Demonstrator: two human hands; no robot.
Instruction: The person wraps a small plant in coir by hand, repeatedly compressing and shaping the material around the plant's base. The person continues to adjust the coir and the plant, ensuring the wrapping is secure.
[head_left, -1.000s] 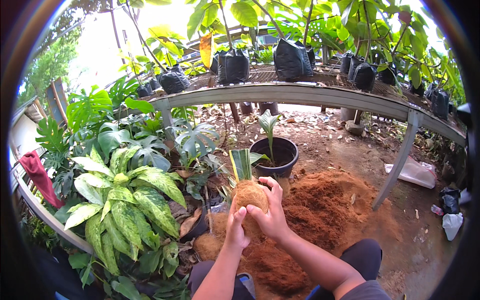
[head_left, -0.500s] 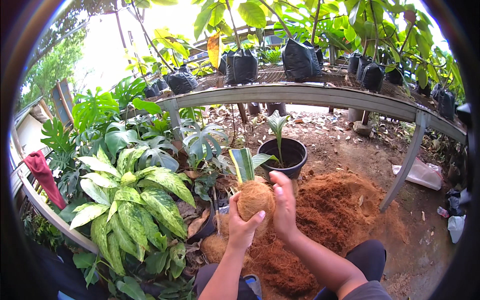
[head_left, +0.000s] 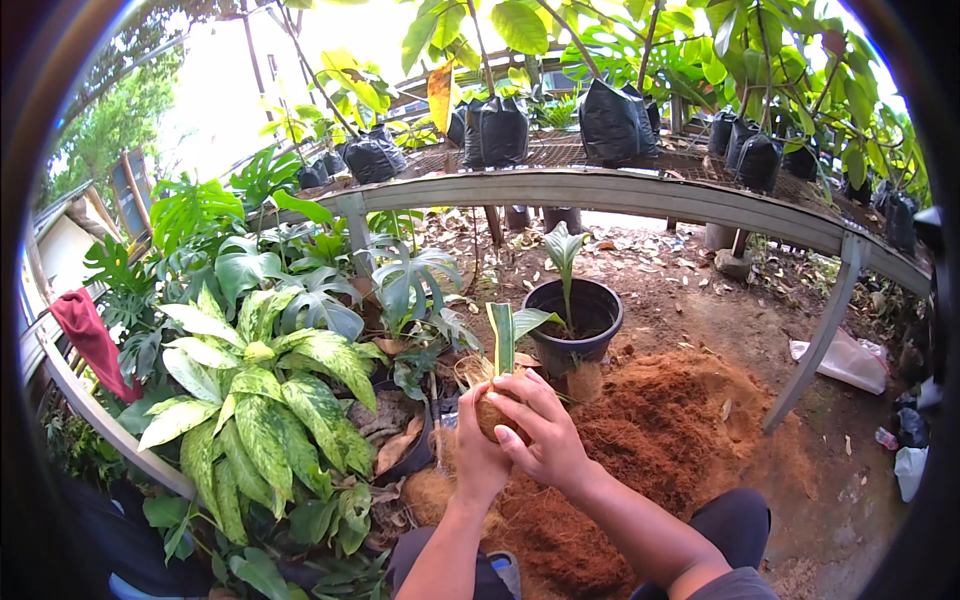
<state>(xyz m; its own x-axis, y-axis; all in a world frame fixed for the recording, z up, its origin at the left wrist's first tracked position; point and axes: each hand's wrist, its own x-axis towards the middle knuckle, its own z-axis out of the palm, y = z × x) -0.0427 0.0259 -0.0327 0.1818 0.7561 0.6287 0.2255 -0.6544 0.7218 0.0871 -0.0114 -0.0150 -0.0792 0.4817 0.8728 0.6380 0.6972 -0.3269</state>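
Between both hands is a brown coconut-fibre ball (head_left: 490, 418) with a yellow-edged green snake plant leaf (head_left: 502, 338) standing up from its top. My left hand (head_left: 478, 450) cups the ball from the left and below. Across its right side and front lie the curled fingers of my right hand (head_left: 545, 432), so most of the ball is hidden. Loose pale fibres (head_left: 470, 370) stick out behind the left fingers. Just beyond the hands stands a round black pot (head_left: 590, 345) holding a young plant (head_left: 566, 262) with pale-streaked leaves.
A heap of reddish-brown coir (head_left: 670, 430) lies right of my arms. To the left grows a large yellow-green variegated plant (head_left: 255, 385). A curved wooden rack (head_left: 600, 190) with black-bagged saplings (head_left: 615, 125) spans the back. A white plastic bag (head_left: 840, 360) is on the soil at right.
My right hand, earlier raised with straight fingers beside the ball, now wraps over its front. The ball and leaf have turned, so the leaf appears narrower. The view has shifted slightly.
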